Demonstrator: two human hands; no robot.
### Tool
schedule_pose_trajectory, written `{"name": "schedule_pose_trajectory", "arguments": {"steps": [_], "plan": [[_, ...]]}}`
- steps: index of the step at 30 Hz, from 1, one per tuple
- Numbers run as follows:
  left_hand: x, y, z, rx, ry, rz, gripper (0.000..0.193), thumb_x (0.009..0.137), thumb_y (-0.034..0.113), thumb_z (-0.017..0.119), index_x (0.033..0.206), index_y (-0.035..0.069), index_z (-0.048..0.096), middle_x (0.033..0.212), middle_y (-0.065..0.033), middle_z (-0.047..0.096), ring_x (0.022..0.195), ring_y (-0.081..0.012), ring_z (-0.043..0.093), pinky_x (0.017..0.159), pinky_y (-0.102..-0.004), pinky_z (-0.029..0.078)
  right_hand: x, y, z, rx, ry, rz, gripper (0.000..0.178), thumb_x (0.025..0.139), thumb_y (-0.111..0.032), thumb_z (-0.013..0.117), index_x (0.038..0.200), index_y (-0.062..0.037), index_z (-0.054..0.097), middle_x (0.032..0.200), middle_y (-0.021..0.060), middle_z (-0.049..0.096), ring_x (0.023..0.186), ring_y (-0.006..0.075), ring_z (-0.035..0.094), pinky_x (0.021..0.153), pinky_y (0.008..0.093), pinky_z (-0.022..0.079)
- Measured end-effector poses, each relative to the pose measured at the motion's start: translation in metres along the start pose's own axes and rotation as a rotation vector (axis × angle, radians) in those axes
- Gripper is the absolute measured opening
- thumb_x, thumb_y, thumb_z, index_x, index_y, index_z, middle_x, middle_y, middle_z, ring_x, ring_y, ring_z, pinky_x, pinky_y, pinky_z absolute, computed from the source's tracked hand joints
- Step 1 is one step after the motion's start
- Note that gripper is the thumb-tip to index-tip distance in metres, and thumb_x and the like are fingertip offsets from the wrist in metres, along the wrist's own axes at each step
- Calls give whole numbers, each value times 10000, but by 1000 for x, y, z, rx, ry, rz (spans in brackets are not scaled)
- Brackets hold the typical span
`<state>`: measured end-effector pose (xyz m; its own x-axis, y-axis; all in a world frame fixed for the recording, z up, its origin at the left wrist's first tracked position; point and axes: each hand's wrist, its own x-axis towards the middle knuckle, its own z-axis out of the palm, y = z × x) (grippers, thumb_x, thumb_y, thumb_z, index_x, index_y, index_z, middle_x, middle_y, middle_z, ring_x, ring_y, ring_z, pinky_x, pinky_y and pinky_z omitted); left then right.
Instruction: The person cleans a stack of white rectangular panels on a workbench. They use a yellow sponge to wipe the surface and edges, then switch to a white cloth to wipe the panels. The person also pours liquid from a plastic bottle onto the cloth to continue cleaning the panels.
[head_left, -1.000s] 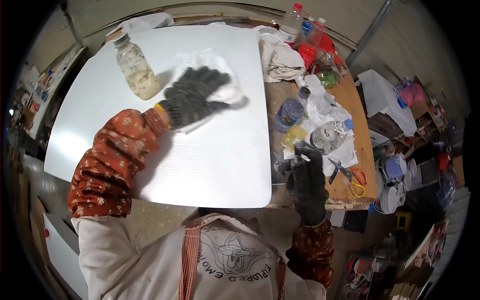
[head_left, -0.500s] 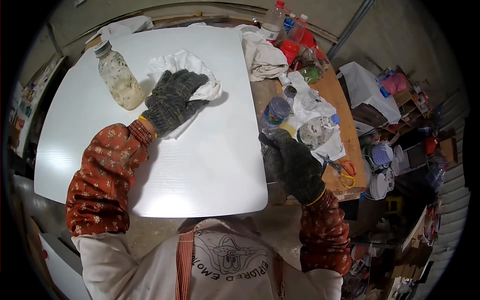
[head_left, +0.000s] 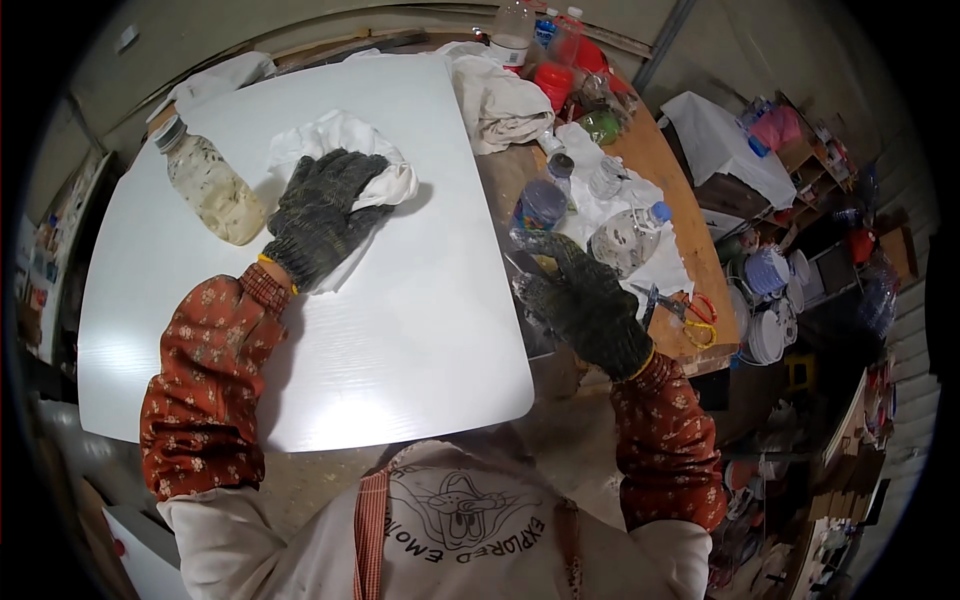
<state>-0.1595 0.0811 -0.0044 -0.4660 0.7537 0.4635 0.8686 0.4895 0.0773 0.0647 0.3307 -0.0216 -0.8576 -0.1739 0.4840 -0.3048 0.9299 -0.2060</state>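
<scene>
My left hand [head_left: 325,215], in a dark knitted glove, presses a bunched white cloth [head_left: 338,133] onto a large white panel [head_left: 410,330]. The cloth spreads out beyond its fingers. Left of that hand stands a clear bottle with a grey cap [head_left: 212,190], cloudy pale liquid and dark flecks inside. My right hand [head_left: 585,308], gloved alike, is beside the panel's right edge, fingers bent toward the thumb. What they hold, if anything, I cannot make out; a yellowish patch shows between them. Just beyond it is a purplish plastic jar [head_left: 540,205].
On the wooden table [head_left: 690,245] at the right lie scissors with red and yellow handles [head_left: 700,318] and a clear blue-capped bottle [head_left: 625,240] on white cloth. Farther back are a crumpled beige cloth [head_left: 505,105] and several plastic bottles. White buckets [head_left: 765,335] stand beyond the table.
The whole view has shifted slightly. My right hand has lifted and turned a little, its thumb and fingers showing more apart. My left hand stays on the cloth.
</scene>
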Motion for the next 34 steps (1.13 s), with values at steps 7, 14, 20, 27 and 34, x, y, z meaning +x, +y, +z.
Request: {"name": "schedule_pose_trajectory", "arguments": {"steps": [7, 14, 20, 27, 34], "plan": [[-1, -2, 0, -53, 34, -13, 443, 831, 354, 614, 1216, 147, 541, 1180, -127, 560, 1149, -310, 493, 1028, -501, 294, 17, -17, -11, 87, -286, 221, 367, 951, -283, 409, 1188, -29, 527, 1207, 137, 538, 1002, 234, 559, 846, 353, 473], [-1, -4, 5, -9, 89, 49, 429, 827, 321, 625, 1210, 145, 543, 1167, -116, 565, 1121, -306, 506, 1000, -486, 318, 2, 8, 10, -412, -251, -95, 324, 928, -199, 443, 1178, -11, 527, 1118, 139, 588, 929, 243, 603, 725, 373, 520], [0, -2, 1, -44, 60, 20, 415, 824, 309, 630, 1196, 142, 555, 1154, -126, 570, 1109, -303, 513, 996, -480, 323, 13, -9, -11, -561, -476, -219, 419, 907, -136, 470, 1316, -45, 441, 1237, 131, 534, 1023, 256, 575, 797, 390, 486], [2, 1, 1, -48, 70, 30, 398, 824, 299, 626, 1185, 144, 565, 1157, -123, 572, 1114, -305, 513, 1006, -474, 323, -21, 25, 25, -555, -365, -249, 452, 880, -168, 509, 1310, -46, 437, 1298, 144, 479, 1109, 255, 529, 869, 387, 468], [-1, -5, 5, -42, 49, 13, 433, 826, 307, 621, 1219, 145, 544, 1185, -122, 560, 1134, -304, 502, 1014, -470, 314, 3, 5, 3, -291, -222, -237, 322, 928, -218, 470, 1151, 11, 506, 1147, 136, 550, 1042, 240, 548, 868, 346, 490]]}}
